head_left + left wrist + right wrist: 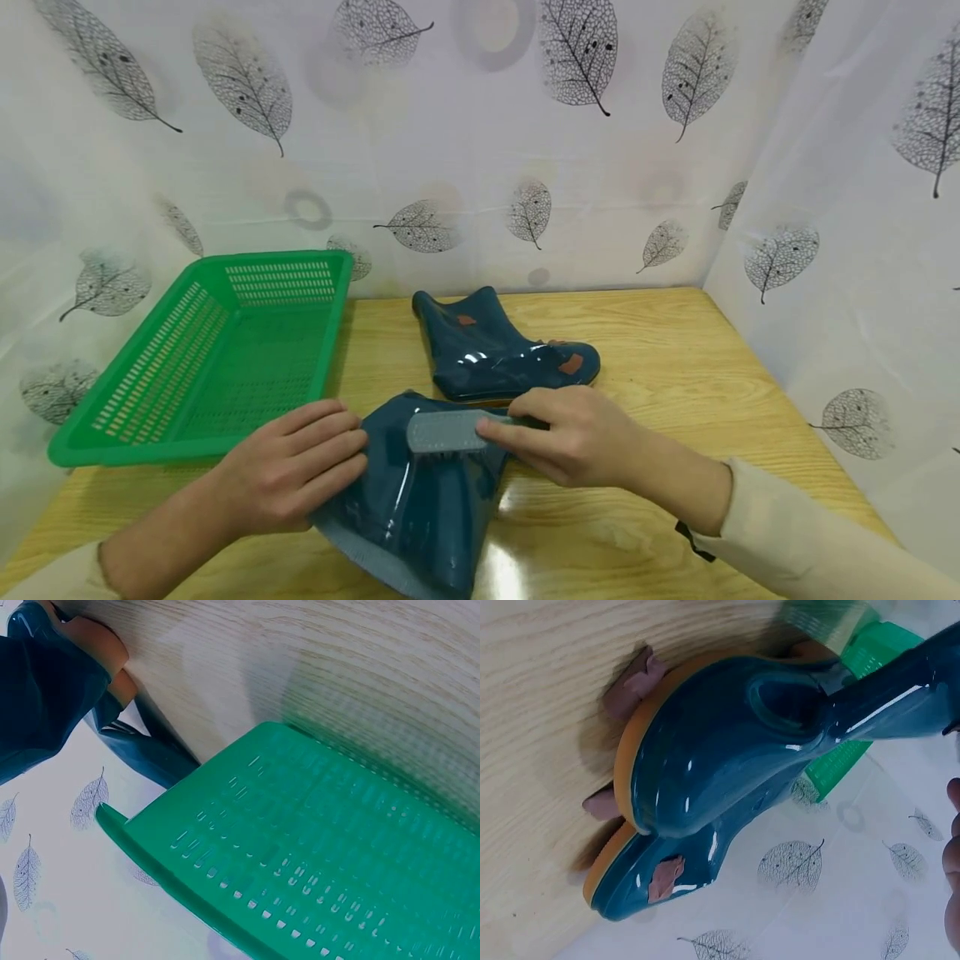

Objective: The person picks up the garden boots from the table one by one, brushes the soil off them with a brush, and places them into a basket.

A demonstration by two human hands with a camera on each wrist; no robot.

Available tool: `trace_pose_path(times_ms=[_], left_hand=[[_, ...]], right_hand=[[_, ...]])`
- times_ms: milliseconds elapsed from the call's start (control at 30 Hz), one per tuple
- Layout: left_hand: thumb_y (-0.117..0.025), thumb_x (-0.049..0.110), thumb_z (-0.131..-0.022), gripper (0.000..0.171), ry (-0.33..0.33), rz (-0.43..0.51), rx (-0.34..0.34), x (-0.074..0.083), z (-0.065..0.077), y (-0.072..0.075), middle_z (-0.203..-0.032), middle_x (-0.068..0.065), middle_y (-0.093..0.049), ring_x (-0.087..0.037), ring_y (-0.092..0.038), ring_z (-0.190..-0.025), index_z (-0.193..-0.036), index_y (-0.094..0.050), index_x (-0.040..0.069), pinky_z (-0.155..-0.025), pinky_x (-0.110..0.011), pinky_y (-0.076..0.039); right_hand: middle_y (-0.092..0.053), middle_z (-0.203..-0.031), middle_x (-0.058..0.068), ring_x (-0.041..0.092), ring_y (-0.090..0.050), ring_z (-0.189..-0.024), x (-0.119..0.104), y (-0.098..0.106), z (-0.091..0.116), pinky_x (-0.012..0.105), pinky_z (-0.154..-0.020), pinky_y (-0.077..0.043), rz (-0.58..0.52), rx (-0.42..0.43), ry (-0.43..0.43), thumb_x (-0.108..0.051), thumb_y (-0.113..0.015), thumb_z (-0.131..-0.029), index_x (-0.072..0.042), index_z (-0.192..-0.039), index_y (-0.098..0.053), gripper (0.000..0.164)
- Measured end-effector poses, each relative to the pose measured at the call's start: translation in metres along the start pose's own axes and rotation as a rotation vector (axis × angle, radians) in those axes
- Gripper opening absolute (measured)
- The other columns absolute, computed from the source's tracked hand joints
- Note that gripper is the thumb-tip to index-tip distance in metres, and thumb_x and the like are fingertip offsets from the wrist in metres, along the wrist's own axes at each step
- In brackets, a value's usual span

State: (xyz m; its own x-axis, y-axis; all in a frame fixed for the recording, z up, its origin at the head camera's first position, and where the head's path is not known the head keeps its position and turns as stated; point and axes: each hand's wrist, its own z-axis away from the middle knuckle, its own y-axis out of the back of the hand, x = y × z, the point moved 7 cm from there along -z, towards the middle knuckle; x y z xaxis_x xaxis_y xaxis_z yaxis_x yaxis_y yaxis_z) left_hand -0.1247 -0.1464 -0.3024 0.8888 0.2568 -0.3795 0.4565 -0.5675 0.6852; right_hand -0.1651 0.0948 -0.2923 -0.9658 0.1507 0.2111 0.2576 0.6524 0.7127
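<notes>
A glossy dark-teal rain boot stands tilted near me in the head view, its shaft toward me. My left hand holds it at the left side, fingers laid over the edge; the thumb is hidden. In my right hand is a grey brush, index finger stretched along its back and bristles down over the boot. Behind lies a second rain boot with reddish-brown patches near its toe. The right wrist view shows the near boot's foot with its orange-brown sole; the brush is out of that view.
A green plastic basket with slotted walls stands at the left of the wooden table. Reddish-brown lumps lie beside the near boot's sole in the right wrist view. A leaf-patterned curtain hangs behind the table.
</notes>
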Motion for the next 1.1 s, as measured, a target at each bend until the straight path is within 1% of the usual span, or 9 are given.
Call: trace_pose_path(times_ms=[167,267,333,433,567,733,900,1000,1100], left_hand=[[-0.047,0.018,-0.101,0.028,0.013,0.007,-0.007,-0.001,0.0,-0.002,-0.095,-0.01,-0.074,-0.027,-0.068,-0.086,-0.095,-0.071,0.007,-0.089,-0.043,-0.048],[-0.047,0.02,-0.101,0.028,0.024,0.009,-0.018,-0.001,0.0,-0.002,-0.095,-0.01,-0.074,-0.027,-0.068,-0.087,-0.095,-0.072,0.007,-0.091,-0.043,-0.046],[-0.047,0.02,-0.1,0.028,0.024,0.006,-0.02,-0.001,0.001,-0.002,-0.095,-0.009,-0.074,-0.027,-0.068,-0.087,-0.095,-0.072,0.007,-0.091,-0.043,-0.046],[-0.048,0.02,-0.1,0.028,0.012,0.003,-0.009,0.0,0.001,-0.001,-0.095,-0.01,-0.074,-0.028,-0.068,-0.087,-0.095,-0.072,0.006,-0.09,-0.043,-0.047],[-0.048,0.018,-0.1,0.027,0.0,0.004,0.003,0.0,0.0,-0.001,-0.094,-0.011,-0.073,-0.028,-0.068,-0.086,-0.095,-0.072,0.006,-0.087,-0.044,-0.049],[-0.048,0.019,-0.1,0.027,0.007,0.005,-0.003,0.0,-0.001,-0.001,-0.094,-0.01,-0.073,-0.028,-0.068,-0.086,-0.095,-0.071,0.006,-0.087,-0.044,-0.049],[-0.048,0.019,-0.099,0.027,0.009,0.005,-0.002,0.0,0.0,-0.001,-0.094,-0.01,-0.073,-0.028,-0.068,-0.086,-0.094,-0.071,0.006,-0.086,-0.044,-0.049],[-0.049,0.019,-0.099,0.026,0.01,0.009,-0.006,-0.001,0.0,-0.002,-0.095,-0.01,-0.073,-0.028,-0.067,-0.086,-0.095,-0.071,0.006,-0.086,-0.044,-0.049],[-0.049,0.019,-0.099,0.026,0.006,0.012,-0.003,-0.001,0.001,-0.001,-0.095,-0.011,-0.073,-0.028,-0.067,-0.087,-0.095,-0.071,0.006,-0.087,-0.044,-0.049]], right_hand=[[-0.06,-0.082,0.003,0.011,-0.052,-0.063,0.007,-0.003,0.005,0.019,-0.052,-0.046,0.065,-0.036,-0.074,-0.02,-0.046,-0.106,-0.011,-0.122,-0.068,0.03],[-0.061,-0.083,0.003,0.01,-0.053,-0.063,0.009,-0.001,0.005,0.019,-0.052,-0.048,0.067,-0.016,-0.103,-0.023,-0.046,-0.106,-0.011,-0.121,-0.071,0.031],[-0.061,-0.083,0.003,0.009,-0.053,-0.063,0.008,0.001,0.003,0.019,-0.051,-0.047,0.055,0.007,-0.093,-0.021,-0.048,-0.105,-0.011,-0.121,-0.071,0.03],[-0.061,-0.084,0.003,0.009,-0.052,-0.062,0.003,0.001,0.0,0.016,-0.052,-0.045,0.021,0.027,-0.032,-0.018,-0.051,-0.103,-0.011,-0.122,-0.07,0.027],[-0.06,-0.082,0.003,0.011,-0.051,-0.062,0.001,-0.002,0.001,0.016,-0.053,-0.043,0.036,-0.007,0.011,-0.015,-0.05,-0.103,-0.011,-0.124,-0.065,0.027],[-0.061,-0.082,0.003,0.01,-0.053,-0.065,0.011,-0.003,0.008,0.019,-0.052,-0.047,0.088,-0.023,-0.076,-0.02,-0.045,-0.105,-0.011,-0.123,-0.068,0.03],[-0.062,-0.083,0.002,0.007,-0.053,-0.063,0.019,0.001,0.01,0.019,-0.049,-0.046,0.058,0.013,-0.142,-0.025,-0.047,-0.106,-0.01,-0.12,-0.072,0.032],[-0.062,-0.083,0.002,0.007,-0.054,-0.062,0.017,0.002,0.008,0.018,-0.05,-0.047,0.036,0.033,-0.109,-0.023,-0.049,-0.105,-0.01,-0.119,-0.073,0.03],[-0.062,-0.082,0.002,0.009,-0.054,-0.063,0.011,0.0,0.007,0.017,-0.052,-0.048,0.022,0.012,-0.052,-0.02,-0.049,-0.105,-0.011,-0.12,-0.071,0.028]])
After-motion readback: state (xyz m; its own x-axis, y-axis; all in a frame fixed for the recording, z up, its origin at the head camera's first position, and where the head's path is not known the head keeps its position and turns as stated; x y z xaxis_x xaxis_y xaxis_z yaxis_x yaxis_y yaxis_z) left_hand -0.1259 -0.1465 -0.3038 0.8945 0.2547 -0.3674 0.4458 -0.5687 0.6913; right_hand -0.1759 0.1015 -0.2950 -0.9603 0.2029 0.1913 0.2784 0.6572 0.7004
